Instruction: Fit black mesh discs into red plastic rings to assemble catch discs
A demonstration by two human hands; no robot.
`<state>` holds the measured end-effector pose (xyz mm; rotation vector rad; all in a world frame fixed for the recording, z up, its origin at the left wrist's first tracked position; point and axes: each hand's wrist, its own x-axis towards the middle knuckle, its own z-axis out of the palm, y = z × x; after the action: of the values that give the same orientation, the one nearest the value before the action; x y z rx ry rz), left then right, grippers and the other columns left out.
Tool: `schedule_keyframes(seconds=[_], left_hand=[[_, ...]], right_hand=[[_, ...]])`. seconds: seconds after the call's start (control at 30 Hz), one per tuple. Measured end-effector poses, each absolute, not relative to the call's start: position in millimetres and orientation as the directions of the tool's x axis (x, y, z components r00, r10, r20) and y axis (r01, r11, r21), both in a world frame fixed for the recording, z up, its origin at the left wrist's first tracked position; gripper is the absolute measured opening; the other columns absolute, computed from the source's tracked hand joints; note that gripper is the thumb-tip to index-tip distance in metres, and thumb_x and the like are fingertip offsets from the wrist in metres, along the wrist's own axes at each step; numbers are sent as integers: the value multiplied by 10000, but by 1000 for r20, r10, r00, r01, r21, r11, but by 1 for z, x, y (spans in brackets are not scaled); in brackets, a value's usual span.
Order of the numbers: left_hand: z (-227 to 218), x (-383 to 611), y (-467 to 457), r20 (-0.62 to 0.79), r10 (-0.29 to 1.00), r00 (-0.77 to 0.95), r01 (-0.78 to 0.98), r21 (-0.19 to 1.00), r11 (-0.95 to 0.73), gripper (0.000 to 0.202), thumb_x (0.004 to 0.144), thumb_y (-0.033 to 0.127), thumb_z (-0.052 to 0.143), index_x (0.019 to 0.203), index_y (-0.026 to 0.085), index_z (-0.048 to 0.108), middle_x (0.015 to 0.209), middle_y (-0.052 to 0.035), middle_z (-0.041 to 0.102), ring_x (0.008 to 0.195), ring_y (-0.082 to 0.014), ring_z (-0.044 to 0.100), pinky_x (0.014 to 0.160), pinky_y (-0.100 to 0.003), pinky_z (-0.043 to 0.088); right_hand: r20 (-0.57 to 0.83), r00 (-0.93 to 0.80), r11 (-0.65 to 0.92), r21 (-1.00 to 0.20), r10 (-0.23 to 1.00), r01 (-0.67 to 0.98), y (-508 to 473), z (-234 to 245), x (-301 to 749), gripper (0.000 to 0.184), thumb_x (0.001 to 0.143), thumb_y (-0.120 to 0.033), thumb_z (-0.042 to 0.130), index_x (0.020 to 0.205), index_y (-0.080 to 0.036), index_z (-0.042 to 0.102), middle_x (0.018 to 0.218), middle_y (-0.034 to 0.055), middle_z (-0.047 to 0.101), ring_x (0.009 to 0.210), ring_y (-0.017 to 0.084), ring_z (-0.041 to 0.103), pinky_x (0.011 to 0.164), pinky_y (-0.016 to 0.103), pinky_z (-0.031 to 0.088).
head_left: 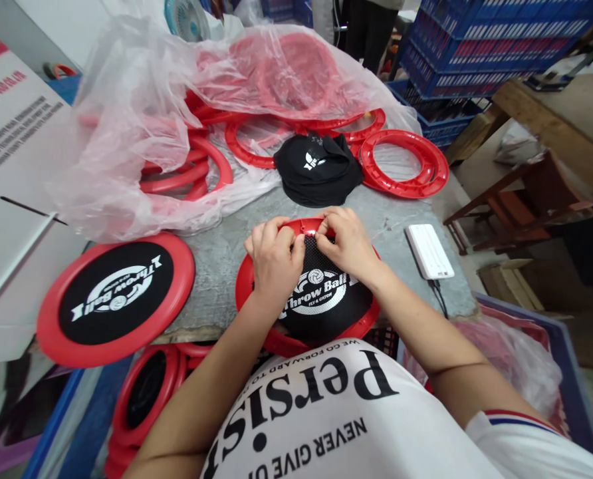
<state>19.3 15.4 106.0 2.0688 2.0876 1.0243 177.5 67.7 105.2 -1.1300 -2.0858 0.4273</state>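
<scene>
A red plastic ring (pixel 246 283) lies on the grey table in front of me with a black mesh cloth (pixel 321 299) printed "Throw Ball" stretched over it. My left hand (pixel 272 263) is closed, its fingers pressing the cloth at the ring's far rim. Opposite it, my right hand (pixel 349 241) pinches the cloth's edge against the same far rim. The fingertips of both hands nearly meet there.
A finished red disc with black mesh (pixel 116 298) lies at left. A pile of black cloths (pixel 318 169) and loose red rings (pixel 404 163) sit beyond, partly under a clear plastic bag (pixel 141 120). A white power bank (pixel 429 251) lies right; more discs (pixel 147 392) are stacked below the table edge.
</scene>
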Motion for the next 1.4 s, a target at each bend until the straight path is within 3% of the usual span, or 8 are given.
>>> schedule_keyframes(seconds=[0.87, 1.4], left_hand=[[103, 16, 15, 415, 902, -115, 867, 486, -113, 178, 973, 240, 536, 796, 236, 560, 1258, -81, 706, 1206, -285, 580, 1031, -464, 415], [95, 13, 17, 406, 906, -119, 863, 494, -108, 191, 975, 224, 538, 787, 237, 509, 1238, -82, 716, 1178, -279, 590, 1044, -458, 408]], right_hand=[[435, -337, 547, -597, 835, 587, 66, 100, 178, 170, 918, -196, 564, 766, -257, 518, 1072, 71, 716, 1008, 261, 608, 940, 456, 485], [352, -343, 490, -567, 871, 662, 67, 98, 173, 166, 923, -181, 549, 768, -237, 539, 1039, 98, 690, 1005, 267, 580, 936, 438, 454]])
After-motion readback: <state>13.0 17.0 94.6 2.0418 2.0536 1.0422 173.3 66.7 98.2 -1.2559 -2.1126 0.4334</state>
